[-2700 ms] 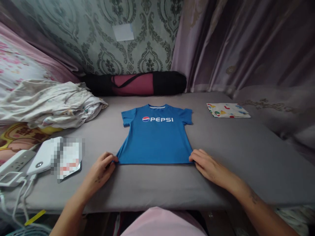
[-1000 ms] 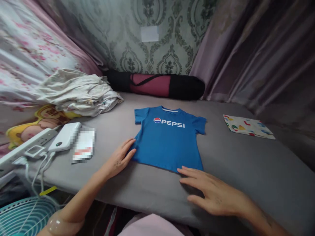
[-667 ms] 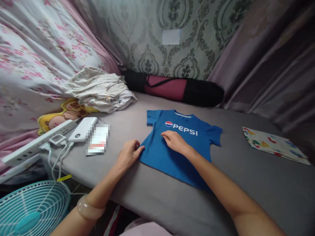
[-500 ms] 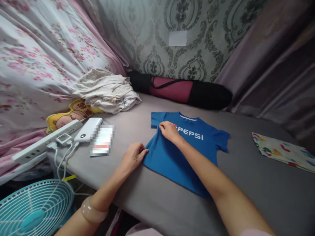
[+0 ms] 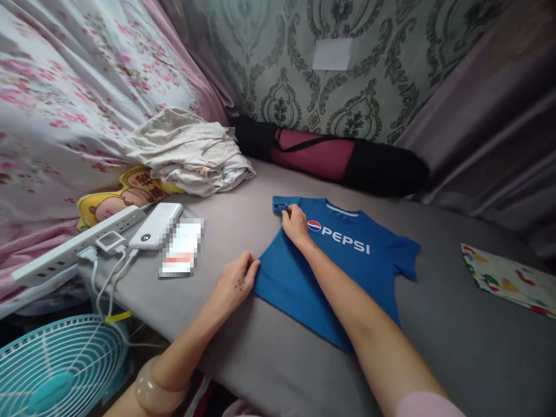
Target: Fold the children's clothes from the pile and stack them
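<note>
A blue T-shirt (image 5: 321, 284) with a PEPSI print lies front up on the grey bed sheet (image 5: 269, 353), its collar toward the wall. My left hand (image 5: 238, 278) pinches the shirt's lower left corner at the hem. Near the left sleeve, my right hand (image 5: 295, 225) has its fingers closed on the fabric at the underarm; that sleeve is slightly bunched. The right sleeve lies spread out. My right forearm crosses over the lower part of the shirt and hides some of it.
Left are a power strip (image 5: 78, 246), a white power bank (image 5: 158, 226), a blurred phone (image 5: 182, 249), a yellow cushion (image 5: 104, 202) and crumpled cloth (image 5: 195, 150). A long bag (image 5: 321, 153) lies behind, folded patterned cloth (image 5: 508, 278) right, a fan (image 5: 56, 365) lower left.
My right hand has moved up a little along the shirt's left side toward the sleeve, and the sleeve is now bunched. The logo's round emblem has come into full view. The camera view has shifted slightly.
</note>
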Action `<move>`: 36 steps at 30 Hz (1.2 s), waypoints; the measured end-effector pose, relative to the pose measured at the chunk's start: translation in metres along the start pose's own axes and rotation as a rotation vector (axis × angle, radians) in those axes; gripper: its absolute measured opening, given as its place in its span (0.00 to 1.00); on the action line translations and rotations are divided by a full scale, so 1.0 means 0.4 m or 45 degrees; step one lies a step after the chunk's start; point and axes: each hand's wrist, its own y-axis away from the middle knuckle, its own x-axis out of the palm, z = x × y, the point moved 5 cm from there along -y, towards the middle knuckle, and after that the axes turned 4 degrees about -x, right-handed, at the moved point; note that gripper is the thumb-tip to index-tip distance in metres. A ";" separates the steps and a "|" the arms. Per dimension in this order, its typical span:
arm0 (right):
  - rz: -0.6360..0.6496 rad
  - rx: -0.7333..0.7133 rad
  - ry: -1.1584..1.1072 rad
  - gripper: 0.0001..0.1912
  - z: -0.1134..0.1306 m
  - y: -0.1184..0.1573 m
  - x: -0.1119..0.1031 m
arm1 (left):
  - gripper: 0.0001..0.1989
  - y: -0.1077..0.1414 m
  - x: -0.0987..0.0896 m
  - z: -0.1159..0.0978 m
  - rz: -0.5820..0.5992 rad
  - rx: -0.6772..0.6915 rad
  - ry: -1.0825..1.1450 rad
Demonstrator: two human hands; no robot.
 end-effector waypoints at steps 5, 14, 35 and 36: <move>-0.111 -0.105 -0.143 0.13 -0.004 0.023 0.024 | 0.14 0.010 0.000 0.026 0.040 -0.023 0.055; 0.078 -0.358 0.033 0.22 0.020 0.050 0.046 | 0.12 0.050 -0.004 0.047 0.040 -0.095 -0.033; 0.462 -0.273 0.326 0.35 -0.070 0.170 -0.059 | 0.16 0.118 -0.008 -0.049 0.148 0.716 -0.374; 0.486 -0.333 0.318 0.35 -0.043 0.188 -0.052 | 0.16 0.120 -0.014 -0.041 0.157 0.710 -0.365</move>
